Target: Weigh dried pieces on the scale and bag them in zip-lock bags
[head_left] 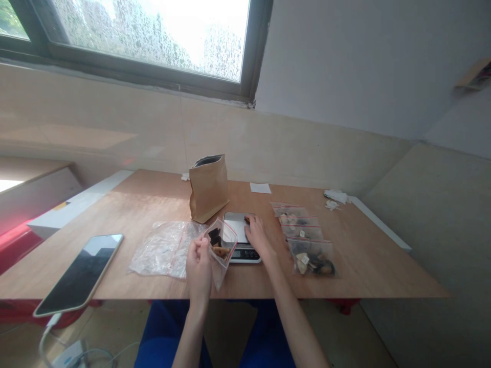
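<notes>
The left hand [198, 268] is raised over the table's near edge, forearm nearly upright, fingers curled and closed on the edge of a zip bag [219, 250]. The bag hangs tilted just beside the scale, with dark and tan pieces inside.

The right hand [259, 237] reaches forward from the lower right, wrist low and fingers bent downward. Its fingertips [248, 221] rest on the steel platform of a digital scale [240, 245], at a small dark piece [246, 220]. Whether they are pinching that piece is too small to tell.

Behind the scale stands an open kraft bag [209, 189], upright. To the left of the hands lies a flattened clear bag [164, 250], and farther left a phone [79, 273] sits on the wooden table [368, 266] with a cable attached. To the right of the scale, four filled zip bags [303, 232] lie in a row, the nearest one fullest. A paper slip [261, 188] and white scraps [335, 196] lie near the far edge, under a rain-speckled window [149, 36].
</notes>
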{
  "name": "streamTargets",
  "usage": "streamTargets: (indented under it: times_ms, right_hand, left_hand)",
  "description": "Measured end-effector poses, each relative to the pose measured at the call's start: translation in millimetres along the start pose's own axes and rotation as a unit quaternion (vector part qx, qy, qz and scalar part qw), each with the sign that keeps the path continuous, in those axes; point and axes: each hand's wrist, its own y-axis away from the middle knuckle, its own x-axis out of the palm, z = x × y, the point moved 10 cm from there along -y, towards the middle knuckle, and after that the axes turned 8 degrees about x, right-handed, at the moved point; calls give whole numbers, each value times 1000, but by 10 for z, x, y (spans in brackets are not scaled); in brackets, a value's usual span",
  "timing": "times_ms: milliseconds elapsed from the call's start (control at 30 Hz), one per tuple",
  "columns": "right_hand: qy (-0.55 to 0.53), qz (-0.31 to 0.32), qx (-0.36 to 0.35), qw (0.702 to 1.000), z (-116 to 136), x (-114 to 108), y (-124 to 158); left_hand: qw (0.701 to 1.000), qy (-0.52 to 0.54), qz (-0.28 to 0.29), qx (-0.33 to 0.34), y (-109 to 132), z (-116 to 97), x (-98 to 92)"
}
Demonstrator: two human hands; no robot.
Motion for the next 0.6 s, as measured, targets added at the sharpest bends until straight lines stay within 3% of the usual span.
streamTargets:
  times_ms: [167, 300, 433, 600]
  right_hand:
    - [-13, -8, 4, 1000, -63, -19, 34]
    - [-69, -18, 15, 997, 37, -204, 93]
    - [-219, 25, -18, 975, 423, -501, 251]
    - [-194, 121, -58, 972, 954, -662, 480]
  left_hand:
    - [999, 5, -10, 34, 17, -70, 9]
    - [999, 3, -4, 49, 28, -121, 29]
    - [997, -9, -2, 73, 28, -186, 30]
    - [997, 1, 5, 80, 55, -234, 83]
